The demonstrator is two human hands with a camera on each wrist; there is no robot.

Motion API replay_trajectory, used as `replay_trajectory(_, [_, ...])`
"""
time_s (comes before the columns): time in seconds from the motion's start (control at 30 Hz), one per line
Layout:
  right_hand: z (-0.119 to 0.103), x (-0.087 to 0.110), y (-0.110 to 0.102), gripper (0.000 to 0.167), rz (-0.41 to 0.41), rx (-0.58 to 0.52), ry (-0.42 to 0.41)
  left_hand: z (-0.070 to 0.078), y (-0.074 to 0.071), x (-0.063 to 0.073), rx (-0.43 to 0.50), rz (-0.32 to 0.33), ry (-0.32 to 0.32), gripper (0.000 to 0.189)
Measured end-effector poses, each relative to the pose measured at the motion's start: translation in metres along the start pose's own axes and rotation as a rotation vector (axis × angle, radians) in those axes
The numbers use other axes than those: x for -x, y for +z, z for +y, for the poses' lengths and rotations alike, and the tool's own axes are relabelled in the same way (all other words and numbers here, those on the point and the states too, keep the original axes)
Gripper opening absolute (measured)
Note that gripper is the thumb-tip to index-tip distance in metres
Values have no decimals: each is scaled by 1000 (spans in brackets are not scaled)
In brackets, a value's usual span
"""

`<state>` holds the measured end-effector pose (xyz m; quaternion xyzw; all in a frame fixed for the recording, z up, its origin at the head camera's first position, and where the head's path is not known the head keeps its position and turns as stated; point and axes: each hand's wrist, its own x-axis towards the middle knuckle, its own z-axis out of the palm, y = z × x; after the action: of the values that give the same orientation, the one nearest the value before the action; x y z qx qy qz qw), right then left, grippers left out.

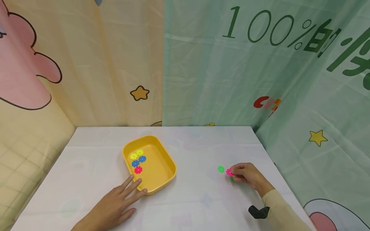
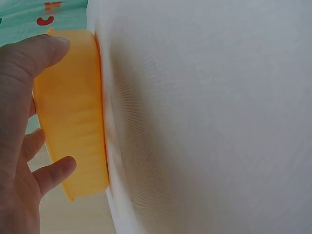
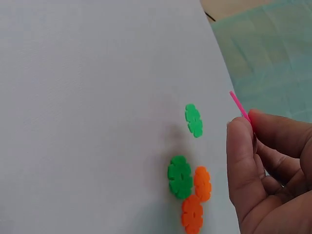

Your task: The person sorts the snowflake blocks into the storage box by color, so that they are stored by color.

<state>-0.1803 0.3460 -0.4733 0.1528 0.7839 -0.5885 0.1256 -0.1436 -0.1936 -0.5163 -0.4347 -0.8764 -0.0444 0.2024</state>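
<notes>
My right hand (image 1: 247, 175) pinches a pink snowflake disc (image 1: 229, 172) between thumb and fingers, held above the table at the right. In the right wrist view the disc shows edge-on, near a light green disc (image 3: 193, 120), a darker green disc (image 3: 180, 177) and two orange discs (image 3: 192, 214) on the table. My left hand (image 1: 117, 203) is spread with straight fingers at the near left edge of a yellow tray (image 1: 162, 179), its fingertips at the rim. Inside the tray, along the left, lie yellow discs (image 1: 134, 156), blue discs (image 1: 135, 163) and a pink disc (image 1: 138, 170).
A white cloth covers the table (image 1: 196, 205). Printed curtains (image 1: 202, 80) stand behind it and along both sides. A black strap piece (image 1: 258, 212) sits at the right wrist. The tray stands left of the middle, apart from the loose discs.
</notes>
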Motion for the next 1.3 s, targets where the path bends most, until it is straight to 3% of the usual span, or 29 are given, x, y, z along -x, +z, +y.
replay_trajectory(0.73, [-65,-39,7,38,59,-164,-11,0,-3,-1,9,-1,5,83])
replay_trajectory(1.3, [-110,-43,19,39,65,-250,-44,-1,-5,-1,-6,22,12,84])
